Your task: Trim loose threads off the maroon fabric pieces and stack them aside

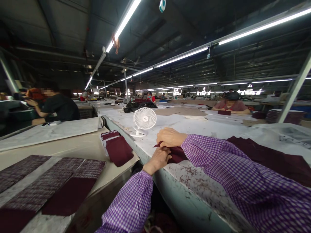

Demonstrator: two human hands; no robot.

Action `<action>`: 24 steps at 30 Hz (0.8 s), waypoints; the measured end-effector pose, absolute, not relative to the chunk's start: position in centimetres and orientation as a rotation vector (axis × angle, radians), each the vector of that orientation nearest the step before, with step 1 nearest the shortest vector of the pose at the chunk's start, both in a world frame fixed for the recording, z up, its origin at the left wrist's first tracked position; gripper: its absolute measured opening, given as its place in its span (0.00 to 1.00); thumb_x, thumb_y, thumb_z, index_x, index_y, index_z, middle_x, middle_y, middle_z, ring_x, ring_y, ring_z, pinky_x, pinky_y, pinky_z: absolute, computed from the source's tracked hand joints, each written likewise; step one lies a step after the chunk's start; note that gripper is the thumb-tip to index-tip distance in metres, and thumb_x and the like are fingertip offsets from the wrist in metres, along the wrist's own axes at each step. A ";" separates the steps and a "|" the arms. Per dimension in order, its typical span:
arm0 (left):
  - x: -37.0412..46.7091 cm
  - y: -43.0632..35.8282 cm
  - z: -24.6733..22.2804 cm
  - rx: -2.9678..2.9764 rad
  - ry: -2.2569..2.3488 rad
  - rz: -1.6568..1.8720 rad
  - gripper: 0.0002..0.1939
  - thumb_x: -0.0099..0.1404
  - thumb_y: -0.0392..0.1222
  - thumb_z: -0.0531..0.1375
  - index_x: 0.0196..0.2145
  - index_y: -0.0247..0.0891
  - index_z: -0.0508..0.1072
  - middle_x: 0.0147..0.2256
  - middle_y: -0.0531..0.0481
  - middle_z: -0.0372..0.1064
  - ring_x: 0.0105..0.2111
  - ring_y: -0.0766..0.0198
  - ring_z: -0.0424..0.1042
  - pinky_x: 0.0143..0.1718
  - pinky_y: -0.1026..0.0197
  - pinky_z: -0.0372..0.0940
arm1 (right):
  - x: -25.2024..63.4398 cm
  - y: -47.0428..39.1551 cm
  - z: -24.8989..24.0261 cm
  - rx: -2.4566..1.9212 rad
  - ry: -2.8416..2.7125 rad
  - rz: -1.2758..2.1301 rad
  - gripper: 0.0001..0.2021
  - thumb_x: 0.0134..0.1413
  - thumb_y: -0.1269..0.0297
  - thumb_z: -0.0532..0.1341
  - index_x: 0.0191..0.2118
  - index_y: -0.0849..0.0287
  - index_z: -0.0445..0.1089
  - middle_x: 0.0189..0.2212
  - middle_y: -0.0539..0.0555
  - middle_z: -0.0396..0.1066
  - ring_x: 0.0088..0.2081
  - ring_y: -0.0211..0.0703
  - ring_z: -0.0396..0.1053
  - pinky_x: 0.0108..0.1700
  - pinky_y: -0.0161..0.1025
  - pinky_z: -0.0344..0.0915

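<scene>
A maroon fabric piece (178, 155) lies at the near edge of the white-covered table, partly under my hands. My left hand (159, 159) has its fingers curled on the left part of this fabric. Just above and touching it, my right hand (170, 137) bends its fingers down onto the same piece. The fingertips of both hands are partly hidden. Purple checked sleeves cover both forearms. A small white fan (144, 119) stands just beyond my hands. To the left, a stack of maroon pieces with white layers (119, 150) rests on a beige board.
Patterned and plain maroon panels (70, 195) lie on the left table (94, 145). More maroon fabric (269, 158) is spread at the right, beside clear plastic. A gap separates the two tables. People sit at the far left (59, 105) and across the table at right (230, 105).
</scene>
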State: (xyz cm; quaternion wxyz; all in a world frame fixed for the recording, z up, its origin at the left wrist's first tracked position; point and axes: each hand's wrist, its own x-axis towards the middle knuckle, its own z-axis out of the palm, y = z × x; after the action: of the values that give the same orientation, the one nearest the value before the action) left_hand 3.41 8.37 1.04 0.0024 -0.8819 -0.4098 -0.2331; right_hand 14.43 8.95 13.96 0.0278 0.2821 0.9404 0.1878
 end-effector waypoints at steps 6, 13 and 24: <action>3.7 7.3 1.2 -2.721 -1.245 -0.833 0.13 0.65 0.43 0.53 0.39 0.35 0.74 0.42 0.42 0.72 0.44 0.55 0.66 0.50 0.53 0.61 | 16.2 9.7 14.1 1.297 3.035 0.641 0.15 0.50 0.79 0.50 0.41 0.60 0.67 0.38 0.57 0.70 0.37 0.44 0.67 0.38 0.37 0.57; 3.3 6.9 0.6 -2.629 -1.438 -1.110 0.15 0.67 0.35 0.47 0.40 0.32 0.73 0.44 0.40 0.70 0.46 0.58 0.68 0.49 0.57 0.64 | 17.1 10.5 11.7 1.376 3.146 0.553 0.11 0.61 0.61 0.50 0.42 0.61 0.64 0.38 0.58 0.70 0.38 0.45 0.67 0.39 0.37 0.57; 2.6 6.9 0.7 -2.689 -1.487 -0.767 0.17 0.68 0.43 0.48 0.49 0.37 0.69 0.51 0.43 0.67 0.54 0.58 0.64 0.60 0.46 0.45 | 16.3 9.4 9.4 0.924 3.106 0.622 0.10 0.60 0.62 0.52 0.37 0.59 0.68 0.34 0.54 0.72 0.31 0.39 0.67 0.30 0.33 0.52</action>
State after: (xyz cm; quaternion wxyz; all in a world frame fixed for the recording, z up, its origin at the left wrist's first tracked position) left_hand 2.56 6.94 0.69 -0.0126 -0.8490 -0.4695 -0.2421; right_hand 16.33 9.38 9.41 -0.0788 0.2792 0.9384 0.1879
